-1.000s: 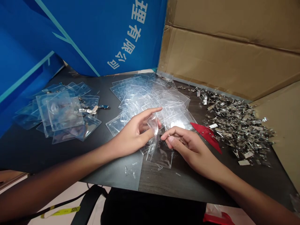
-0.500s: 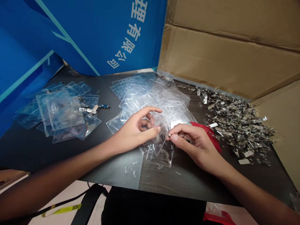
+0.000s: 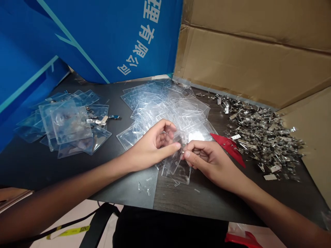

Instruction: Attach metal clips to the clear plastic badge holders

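Observation:
My left hand point(image 3: 157, 146) is closed on a clear plastic badge holder point(image 3: 176, 163), thumb on its near face and fingers behind it. At the holder's slotted edge, my right hand point(image 3: 204, 156) pinches a small metal badge clip point(image 3: 183, 153), mostly hidden by the fingertips. Whether the clip's strap passes through the slot I cannot tell. Beyond my hands spreads a heap of clear badge holders point(image 3: 152, 100). More holders, some with clips on them, form a pile point(image 3: 71, 124) at the left. Many loose badge clips point(image 3: 269, 137) are heaped at the right.
A red piece point(image 3: 230, 148) lies between my right hand and the clips. Small clear plastic bits point(image 3: 144, 186) are scattered near the front of the dark table point(image 3: 124, 193). A blue printed panel point(image 3: 90, 41) and brown cardboard point(image 3: 245, 62) stand along the back.
My right hand has moved slightly left, bringing the clip against the holder's edge. My left fingers have curled further in around the holder.

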The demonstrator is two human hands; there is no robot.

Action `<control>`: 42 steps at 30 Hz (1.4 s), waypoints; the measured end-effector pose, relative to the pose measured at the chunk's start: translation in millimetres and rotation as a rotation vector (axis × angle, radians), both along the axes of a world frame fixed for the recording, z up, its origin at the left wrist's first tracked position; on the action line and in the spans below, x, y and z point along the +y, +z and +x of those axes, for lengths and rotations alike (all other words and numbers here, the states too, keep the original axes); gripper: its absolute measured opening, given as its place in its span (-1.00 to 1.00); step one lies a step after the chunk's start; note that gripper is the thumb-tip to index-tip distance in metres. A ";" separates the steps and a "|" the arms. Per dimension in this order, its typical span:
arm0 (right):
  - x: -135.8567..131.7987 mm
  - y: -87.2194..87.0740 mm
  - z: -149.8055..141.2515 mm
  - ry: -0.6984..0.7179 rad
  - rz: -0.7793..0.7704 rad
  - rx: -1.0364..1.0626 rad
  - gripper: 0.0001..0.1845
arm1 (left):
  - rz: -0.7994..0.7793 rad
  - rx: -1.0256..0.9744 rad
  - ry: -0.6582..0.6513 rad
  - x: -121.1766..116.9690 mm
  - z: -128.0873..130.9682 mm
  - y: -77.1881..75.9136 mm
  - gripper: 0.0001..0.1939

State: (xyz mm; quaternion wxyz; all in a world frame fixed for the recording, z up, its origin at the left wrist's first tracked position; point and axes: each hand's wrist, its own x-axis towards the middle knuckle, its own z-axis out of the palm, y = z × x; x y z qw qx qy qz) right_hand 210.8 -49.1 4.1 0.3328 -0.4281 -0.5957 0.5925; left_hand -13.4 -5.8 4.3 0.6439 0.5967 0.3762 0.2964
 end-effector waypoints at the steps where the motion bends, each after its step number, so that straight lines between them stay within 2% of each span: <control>1: -1.5 1.3 -0.3 0.006 0.015 0.000 -0.68 | -0.015 -0.018 -0.022 -0.2 -0.6 -0.1 -0.59; 6: -8.7 5.5 1.2 0.022 0.021 0.026 -0.87 | -0.046 -0.144 -0.158 -0.4 -6.0 2.0 -0.53; 10: -11.7 3.7 3.8 0.036 0.093 0.008 -0.90 | -0.010 -0.063 -0.175 0.9 -8.6 4.2 -0.45; 13: -12.4 2.4 3.6 0.038 0.127 0.001 -0.89 | 0.064 0.000 -0.141 2.2 -7.8 3.5 -0.46; 20: -9.3 1.7 2.0 0.013 0.154 -0.039 -0.90 | 0.299 0.064 0.029 -2.7 0.4 3.7 -0.51; 24: -8.8 -0.1 1.8 -0.012 0.220 -0.067 -0.84 | 0.443 0.132 0.061 -7.4 1.0 2.5 -0.50; 33: -9.1 3.3 0.9 -0.028 0.359 -0.218 -0.80 | 0.474 0.208 0.040 -11.6 -0.9 3.6 -0.53; 39: -2.8 1.3 5.1 0.019 0.401 -0.210 -0.83 | 0.559 0.332 0.062 -6.1 -4.7 13.2 -0.55; 42: 12.8 2.8 20.2 -0.111 0.433 -0.350 -0.63 | 0.656 0.531 0.145 7.2 -16.0 26.6 -0.55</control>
